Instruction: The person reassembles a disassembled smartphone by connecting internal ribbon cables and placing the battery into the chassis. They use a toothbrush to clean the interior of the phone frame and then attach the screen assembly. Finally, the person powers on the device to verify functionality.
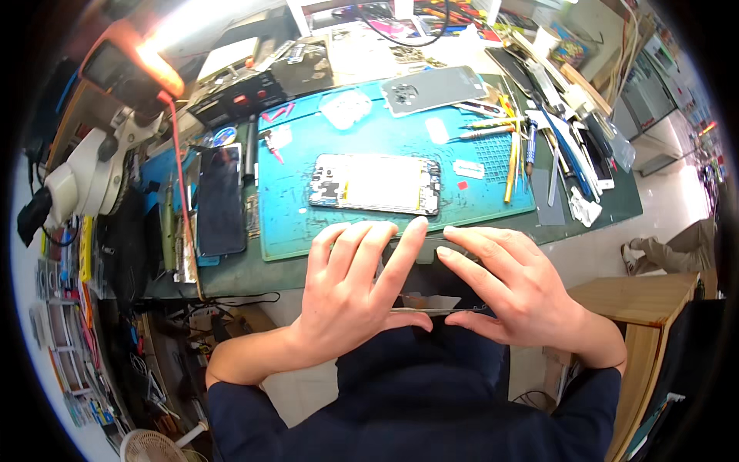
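My left hand [346, 285] and my right hand [512, 285] grip a thin flat panel [435, 310] between thumbs and fingers, just off the bench's front edge; most of it is hidden behind my fingers. Beyond my fingertips an opened phone [375, 183], its inside facing up, lies on the blue work mat [285, 231]. A dark phone [219, 202] lies left of the mat. A grey phone panel [431, 90] rests at the mat's back.
A microscope [81, 173] and a meter [115, 65] stand at left. Screwdrivers and tools [531, 146] crowd the right. A wooden cabinet [631, 300] is right of me, a fan [152, 446] lower left. A person's leg and shoe [677, 246] show at right.
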The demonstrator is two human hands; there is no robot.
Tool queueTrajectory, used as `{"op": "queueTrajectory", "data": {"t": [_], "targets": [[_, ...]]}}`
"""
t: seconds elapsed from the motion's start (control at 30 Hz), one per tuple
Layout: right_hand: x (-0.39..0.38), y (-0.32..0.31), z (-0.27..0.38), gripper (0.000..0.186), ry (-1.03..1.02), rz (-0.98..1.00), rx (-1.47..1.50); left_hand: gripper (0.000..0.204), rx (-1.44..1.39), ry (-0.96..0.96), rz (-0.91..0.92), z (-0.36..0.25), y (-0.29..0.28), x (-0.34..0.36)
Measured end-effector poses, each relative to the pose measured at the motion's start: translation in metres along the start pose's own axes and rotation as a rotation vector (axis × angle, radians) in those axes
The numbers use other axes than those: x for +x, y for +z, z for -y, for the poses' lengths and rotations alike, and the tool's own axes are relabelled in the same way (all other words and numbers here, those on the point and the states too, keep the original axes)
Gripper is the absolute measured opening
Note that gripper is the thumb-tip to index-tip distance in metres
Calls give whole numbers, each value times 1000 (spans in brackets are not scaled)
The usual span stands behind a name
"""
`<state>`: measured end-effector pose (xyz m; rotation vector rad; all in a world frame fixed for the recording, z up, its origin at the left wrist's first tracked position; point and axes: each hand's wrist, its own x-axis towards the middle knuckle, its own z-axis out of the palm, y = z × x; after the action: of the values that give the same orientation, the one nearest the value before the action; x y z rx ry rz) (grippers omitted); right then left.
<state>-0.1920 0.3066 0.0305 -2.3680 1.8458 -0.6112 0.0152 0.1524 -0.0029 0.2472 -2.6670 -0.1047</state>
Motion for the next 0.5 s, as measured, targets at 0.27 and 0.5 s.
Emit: {"op": "queueTrajectory", "data": {"t": [0.27, 0.5], "targets": [[44, -6, -27, 65, 27, -304, -118, 76, -511, -257, -393, 78, -36, 6], [89, 23, -41, 59, -28, -225, -101, 46, -1238, -777, -191, 112, -18, 9]]}}
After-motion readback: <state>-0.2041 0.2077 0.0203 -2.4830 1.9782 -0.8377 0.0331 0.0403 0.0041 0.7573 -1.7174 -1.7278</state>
